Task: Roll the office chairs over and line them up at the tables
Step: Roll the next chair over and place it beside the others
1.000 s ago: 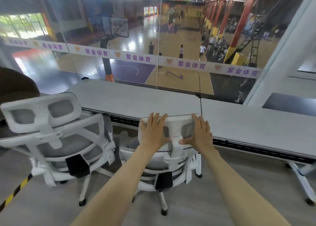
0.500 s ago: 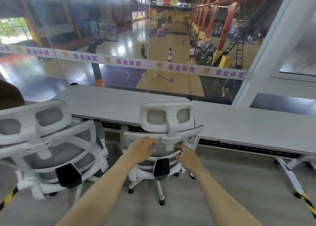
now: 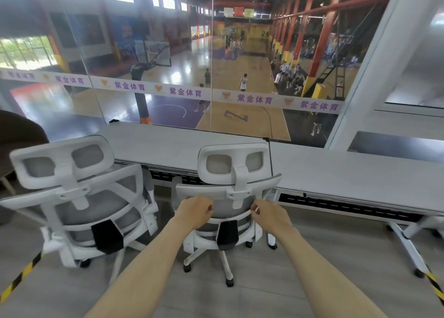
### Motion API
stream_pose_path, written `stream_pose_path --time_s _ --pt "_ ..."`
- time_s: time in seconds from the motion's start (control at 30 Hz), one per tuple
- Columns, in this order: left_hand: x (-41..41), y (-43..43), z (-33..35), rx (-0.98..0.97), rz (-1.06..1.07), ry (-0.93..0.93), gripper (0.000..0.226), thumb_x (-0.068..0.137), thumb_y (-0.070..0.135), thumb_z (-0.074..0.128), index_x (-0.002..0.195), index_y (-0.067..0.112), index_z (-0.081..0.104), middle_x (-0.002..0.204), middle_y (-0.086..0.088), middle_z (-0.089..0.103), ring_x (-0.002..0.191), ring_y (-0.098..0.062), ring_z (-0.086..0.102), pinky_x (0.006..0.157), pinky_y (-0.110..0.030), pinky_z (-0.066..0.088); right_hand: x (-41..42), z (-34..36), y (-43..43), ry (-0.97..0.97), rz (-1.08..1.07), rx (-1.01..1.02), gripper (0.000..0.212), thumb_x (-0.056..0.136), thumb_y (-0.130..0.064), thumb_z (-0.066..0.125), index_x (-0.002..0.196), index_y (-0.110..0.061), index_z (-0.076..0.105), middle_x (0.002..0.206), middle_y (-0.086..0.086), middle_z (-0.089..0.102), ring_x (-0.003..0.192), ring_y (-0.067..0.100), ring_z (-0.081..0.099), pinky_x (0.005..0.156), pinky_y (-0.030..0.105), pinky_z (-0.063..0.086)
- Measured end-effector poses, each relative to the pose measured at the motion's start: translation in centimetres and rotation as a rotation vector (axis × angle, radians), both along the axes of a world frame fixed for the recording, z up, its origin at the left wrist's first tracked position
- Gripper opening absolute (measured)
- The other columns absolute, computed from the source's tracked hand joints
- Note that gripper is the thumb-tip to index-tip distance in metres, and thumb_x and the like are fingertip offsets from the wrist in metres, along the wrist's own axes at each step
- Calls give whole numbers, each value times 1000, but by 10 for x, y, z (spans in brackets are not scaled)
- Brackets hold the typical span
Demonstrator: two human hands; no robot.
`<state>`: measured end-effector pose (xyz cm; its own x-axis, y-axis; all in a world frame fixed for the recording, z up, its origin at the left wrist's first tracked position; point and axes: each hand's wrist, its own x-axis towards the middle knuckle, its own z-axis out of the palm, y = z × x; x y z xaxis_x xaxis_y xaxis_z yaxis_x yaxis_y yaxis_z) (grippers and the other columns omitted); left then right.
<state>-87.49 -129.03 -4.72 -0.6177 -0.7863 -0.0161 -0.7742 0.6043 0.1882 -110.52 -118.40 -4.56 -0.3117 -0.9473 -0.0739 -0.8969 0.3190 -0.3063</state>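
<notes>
left grip point(image 3: 195, 212), right grip point(image 3: 267, 216) curled behind chair point(image 3: 236, 173), upright, facing table point(image 3: 168, 144)

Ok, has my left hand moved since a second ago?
Yes, downward: the left hand has left the headrest and now curls at the backrest below it, under the table edge.
</notes>
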Motion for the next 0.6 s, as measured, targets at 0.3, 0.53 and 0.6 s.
stream_pose_path --time_s 0.3,0.53,0.6 --pt "38 103 7 22 104 21 24 100 43 52 103 23 65 105 0 69 96 -25 66 83 -40 54 25 6 79 3 103 -16 19 98 -34 50 100 -29 67 102 -5 72 95 22 65 81 36 51" --pt "103 234 11 18 251 -59 20 101 32 47 99 18 61 105 -3 66 94 -25 62 80 -38 51 84 18 160 -56 331 -12 22 99 -31 50 103 -22 70 107 3 71 99 27 65 77 36 49" --pt "133 277 15 -7 310 -56 21 102 34 48 98 19 61 101 -1 63 92 -23 61 74 -35 48 114 19 182 -50 403 -40 21 99 -27 49 88 -21 65 98 3 69 93 28 64 70 34 43"
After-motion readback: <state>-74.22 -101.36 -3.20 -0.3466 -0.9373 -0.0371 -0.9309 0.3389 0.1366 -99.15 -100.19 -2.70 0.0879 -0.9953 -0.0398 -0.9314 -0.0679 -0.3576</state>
